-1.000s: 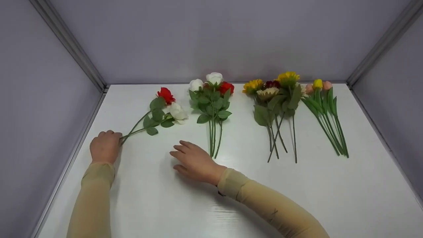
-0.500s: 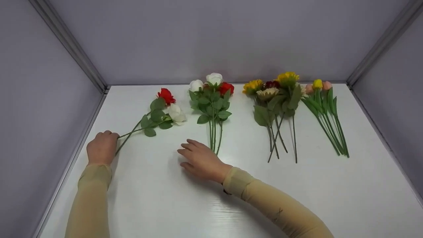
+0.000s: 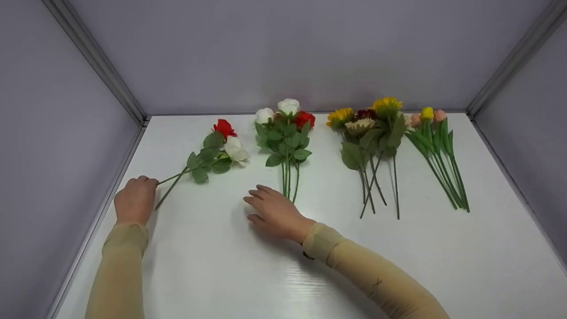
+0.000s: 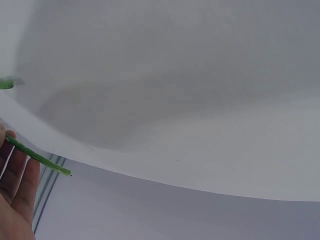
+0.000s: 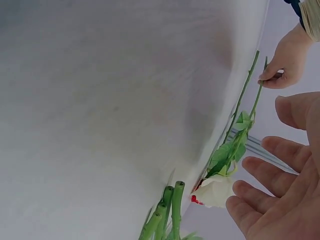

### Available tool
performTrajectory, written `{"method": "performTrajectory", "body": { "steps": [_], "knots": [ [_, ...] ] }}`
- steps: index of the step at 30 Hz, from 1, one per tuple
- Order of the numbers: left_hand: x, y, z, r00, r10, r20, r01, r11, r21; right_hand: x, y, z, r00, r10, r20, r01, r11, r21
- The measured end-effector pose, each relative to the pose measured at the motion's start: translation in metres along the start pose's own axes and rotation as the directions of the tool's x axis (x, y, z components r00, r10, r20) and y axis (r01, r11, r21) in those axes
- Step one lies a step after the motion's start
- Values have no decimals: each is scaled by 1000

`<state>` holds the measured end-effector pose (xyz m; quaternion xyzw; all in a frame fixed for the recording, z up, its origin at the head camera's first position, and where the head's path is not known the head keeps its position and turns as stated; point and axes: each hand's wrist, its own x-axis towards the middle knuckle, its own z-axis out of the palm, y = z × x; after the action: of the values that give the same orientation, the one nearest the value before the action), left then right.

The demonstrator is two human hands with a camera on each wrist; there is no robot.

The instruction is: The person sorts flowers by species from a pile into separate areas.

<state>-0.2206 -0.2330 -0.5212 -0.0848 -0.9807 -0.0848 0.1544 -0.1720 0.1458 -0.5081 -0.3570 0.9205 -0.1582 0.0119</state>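
Observation:
At the table's left, my left hand (image 3: pixel 136 200) pinches the stem of a white rose (image 3: pixel 236 149). In the left wrist view the green stem (image 4: pixel 42 160) crosses the fingers, its cut end sticking out. A red rose (image 3: pixel 224 127) lies just behind the white one, and its stem (image 3: pixel 167 195) rests on the table beside my left hand, outside the grip. My right hand (image 3: pixel 277 212) is open with spread fingers and holds nothing. In the head view it covers the lower stem ends of a bunch of white and red roses (image 3: pixel 285 137); the right wrist view shows those stem ends (image 5: pixel 175 205) apart from the fingers.
Right of the middle lies a bunch of yellow, cream and dark red flowers (image 3: pixel 370 133) with crossed stems. Pink and yellow tulips (image 3: pixel 436 137) lie at the far right. Grey walls (image 3: pixel 283 53) enclose the white table (image 3: pixel 212 274) at the back and sides.
My left hand has shifted slightly left and drawn the white rose along. The red rose's stem has come free of that hand. My right hand has moved right, over the middle bunch's stem ends.

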Motion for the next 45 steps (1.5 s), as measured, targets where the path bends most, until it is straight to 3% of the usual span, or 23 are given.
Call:
{"method": "performTrajectory", "body": {
  "steps": [4,8,12,15,18,20,22,25,27,30,33,36,40,42,45],
  "knots": [
    [6,17,1,998,11,-59,-14,998,-57,-3,11,-6,999,41,-9,-41,998,50],
    [16,46,2,996,44,-80,-54,990,-131,-9,28,-17,993,98,-64,-88,985,151],
    [24,90,3,996,80,-38,-86,972,-219,-21,49,-30,969,205,-137,-158,942,296],
    [27,131,0,994,98,48,-79,952,-297,-33,66,-40,934,320,-161,-229,879,418],
    [26,173,-4,982,115,149,-49,921,-386,-45,82,-50,890,432,-145,-280,770,574],
    [23,200,-5,971,127,203,-21,889,-457,-52,92,-55,855,507,-112,-304,664,683],
    [19,224,-6,958,139,252,19,843,-538,-60,100,-59,823,562,-83,-289,540,791],
    [13,254,-4,934,157,320,101,746,-658,-71,109,-64,791,609,-55,-213,359,908],
    [10,271,-1,917,170,361,159,674,-721,-77,112,-67,782,622,-42,-150,253,956],
    [6,293,5,894,193,405,229,581,-781,-83,113,-71,777,629,-16,-84,128,988],
    [1,310,12,878,210,431,280,506,-816,-88,113,-75,768,641,20,-64,46,997],
    [-4,325,19,868,216,448,320,447,-836,-91,115,-77,739,673,45,-65,4,998],
    [-10,339,27,855,218,471,370,380,-848,-93,117,-77,692,720,41,-80,21,997],
    [-13,344,30,849,216,482,393,352,-850,-95,118,-77,686,727,31,-90,43,995],
    [-15,349,33,838,216,501,425,317,-848,-97,119,-76,697,716,19,-95,66,993]
  ]
}}
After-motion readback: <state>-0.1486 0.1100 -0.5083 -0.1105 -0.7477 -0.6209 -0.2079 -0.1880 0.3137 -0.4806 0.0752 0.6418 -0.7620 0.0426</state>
